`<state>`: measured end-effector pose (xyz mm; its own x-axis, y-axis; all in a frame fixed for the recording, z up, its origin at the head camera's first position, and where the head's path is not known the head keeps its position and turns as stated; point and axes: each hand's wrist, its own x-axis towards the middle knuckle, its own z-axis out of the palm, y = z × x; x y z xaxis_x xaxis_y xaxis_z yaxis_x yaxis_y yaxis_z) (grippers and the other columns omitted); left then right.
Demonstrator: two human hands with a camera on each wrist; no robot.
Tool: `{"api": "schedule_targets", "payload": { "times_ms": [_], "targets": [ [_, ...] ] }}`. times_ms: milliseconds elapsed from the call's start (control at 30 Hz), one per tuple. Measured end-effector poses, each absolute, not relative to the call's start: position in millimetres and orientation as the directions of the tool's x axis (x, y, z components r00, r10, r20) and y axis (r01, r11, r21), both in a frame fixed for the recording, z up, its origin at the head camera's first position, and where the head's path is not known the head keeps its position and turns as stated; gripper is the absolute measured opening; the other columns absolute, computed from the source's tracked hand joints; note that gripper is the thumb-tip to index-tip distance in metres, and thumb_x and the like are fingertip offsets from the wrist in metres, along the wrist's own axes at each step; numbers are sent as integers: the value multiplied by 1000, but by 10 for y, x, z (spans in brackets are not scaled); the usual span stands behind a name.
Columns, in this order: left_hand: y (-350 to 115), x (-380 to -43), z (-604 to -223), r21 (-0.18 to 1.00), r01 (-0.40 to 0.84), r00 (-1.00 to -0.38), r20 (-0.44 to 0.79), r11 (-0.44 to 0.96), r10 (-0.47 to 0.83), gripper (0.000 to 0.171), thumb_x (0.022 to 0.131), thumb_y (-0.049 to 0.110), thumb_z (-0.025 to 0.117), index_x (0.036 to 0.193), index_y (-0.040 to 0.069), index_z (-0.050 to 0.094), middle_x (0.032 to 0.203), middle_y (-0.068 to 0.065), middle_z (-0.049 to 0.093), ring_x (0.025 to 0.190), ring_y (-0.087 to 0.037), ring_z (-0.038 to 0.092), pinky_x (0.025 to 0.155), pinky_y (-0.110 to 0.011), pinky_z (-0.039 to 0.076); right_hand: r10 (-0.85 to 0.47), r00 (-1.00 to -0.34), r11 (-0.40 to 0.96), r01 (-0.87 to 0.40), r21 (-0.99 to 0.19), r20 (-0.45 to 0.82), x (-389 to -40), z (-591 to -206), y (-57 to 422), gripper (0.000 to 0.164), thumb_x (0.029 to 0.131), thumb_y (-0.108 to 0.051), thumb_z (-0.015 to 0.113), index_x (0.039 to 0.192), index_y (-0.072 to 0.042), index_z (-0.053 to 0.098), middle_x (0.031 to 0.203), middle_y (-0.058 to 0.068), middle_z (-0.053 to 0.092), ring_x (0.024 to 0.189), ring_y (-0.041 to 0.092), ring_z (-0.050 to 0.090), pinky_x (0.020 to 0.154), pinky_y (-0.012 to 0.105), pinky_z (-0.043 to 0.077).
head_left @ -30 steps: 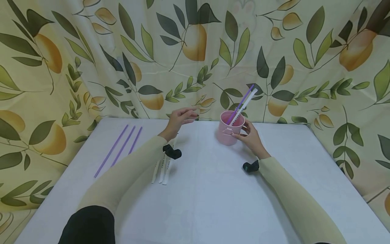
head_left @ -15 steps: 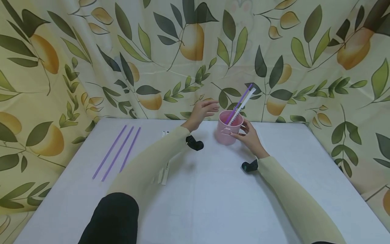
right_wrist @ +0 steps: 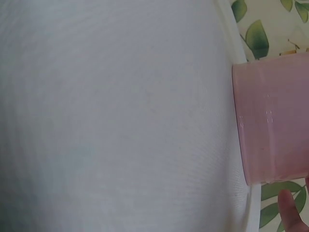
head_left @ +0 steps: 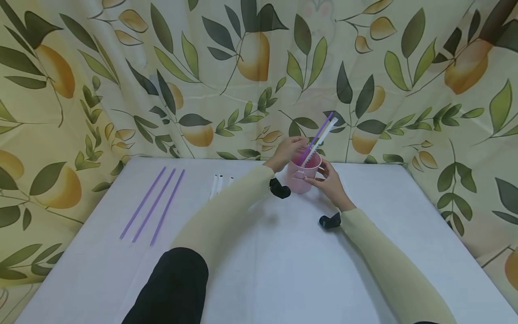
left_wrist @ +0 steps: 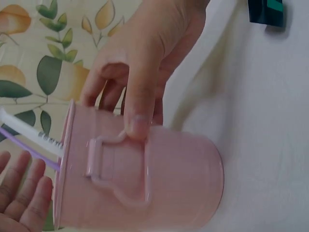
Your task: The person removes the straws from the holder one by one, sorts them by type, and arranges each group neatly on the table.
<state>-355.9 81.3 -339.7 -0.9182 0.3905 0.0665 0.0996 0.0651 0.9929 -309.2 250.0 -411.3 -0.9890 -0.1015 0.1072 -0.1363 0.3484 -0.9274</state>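
Observation:
A pink cup [head_left: 302, 176] stands near the table's far edge, with a molded lug on its side. One thin purple stick [head_left: 326, 126] and a white stick with dark print [left_wrist: 34, 134] lean out of it. My right hand [head_left: 332, 185] grips the cup from the right, its thumb [left_wrist: 139, 121] on the front wall by the lug. My left hand [head_left: 288, 154] is at the cup's left rim. In the left wrist view its fingers [left_wrist: 38, 208] extend loosely beside the rim and the sticks, holding nothing that shows. The right wrist view catches the cup's lower wall [right_wrist: 280, 121] and one fingertip.
Several purple sticks [head_left: 154, 204] lie side by side on the left of the white table [head_left: 275, 265]. White sticks [head_left: 218, 183] lie nearer the middle, partly hidden under my left sleeve. A leaf-and-fruit patterned curtain [head_left: 251, 103] hangs right behind the table.
My left hand has moved right from above the white sticks to the cup's rim, uncovering the third purple stick. My right hand keeps its grip, and the cup stays in place.

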Motion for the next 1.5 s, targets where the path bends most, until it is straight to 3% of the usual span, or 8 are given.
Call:
{"api": "schedule_targets", "payload": {
  "times_ms": [167,367,500,600,733,933,1167,1500],
  "targets": [
    [963,-3526,-3440,984,105,-935,50,142,350,38,98,25,47,122,-3,57,119,-22,61,113,-36,58,97,-44,49,-108,-988,348,-144,-926,113,-3076,-4103,2500,79,85,-12,69,147,-5,21,152,19,27,138,36,31,108,51,36],
    [1039,-3480,-3434,957,136,-950,54,255,306,41,98,32,46,116,-1,61,104,-17,64,93,-23,59,71,-23,44,-120,-986,334,-151,-930,117,-3073,-4110,2503,79,85,-11,69,147,-6,21,152,19,27,138,37,31,109,52,35],
    [1063,-3487,-3427,938,160,-954,67,307,291,44,99,35,43,103,-5,62,73,-4,49,68,-11,41,59,-20,33,-119,-986,336,-149,-930,115,-3076,-4112,2511,80,84,-10,69,148,-6,20,152,18,27,138,36,31,109,52,35],
    [1069,-3497,-3416,927,166,-955,66,337,288,47,99,35,42,98,-8,61,65,4,39,63,-9,37,58,-19,33,-120,-986,337,-149,-930,114,-3076,-4111,2505,80,85,-10,69,148,-7,20,152,18,27,138,36,31,109,51,36],
    [1075,-3497,-3381,916,157,-955,45,369,294,49,100,35,39,101,-8,63,75,-5,51,73,-12,45,64,-21,37,-121,-986,334,-147,-931,113,-3073,-4102,2498,80,85,-10,69,148,-6,20,152,18,27,139,36,30,109,51,36],
    [1096,-3488,-3363,908,137,-947,3,396,322,50,100,37,38,110,-5,62,113,-19,63,98,-23,57,80,-29,47,-124,-986,332,-151,-931,115,-3097,-4132,2513,81,85,-10,68,148,-5,18,153,19,26,139,37,29,110,52,34],
    [1115,-3485,-3372,900,184,-906,-1,395,424,33,96,21,49,110,-6,64,105,-20,64,84,-18,56,65,-21,46,-119,-980,335,-189,-923,158,-3251,-4362,2611,80,83,-16,72,146,-8,23,150,15,31,139,33,32,108,49,37],
    [1101,-3507,-3418,839,292,-858,19,459,513,26,89,7,60,114,3,66,112,-10,68,99,-19,64,69,-14,50,-115,-982,334,-178,-925,148,-3252,-4374,2610,79,83,-19,72,145,-10,24,152,13,30,139,32,31,108,49,38]
  ]
}}
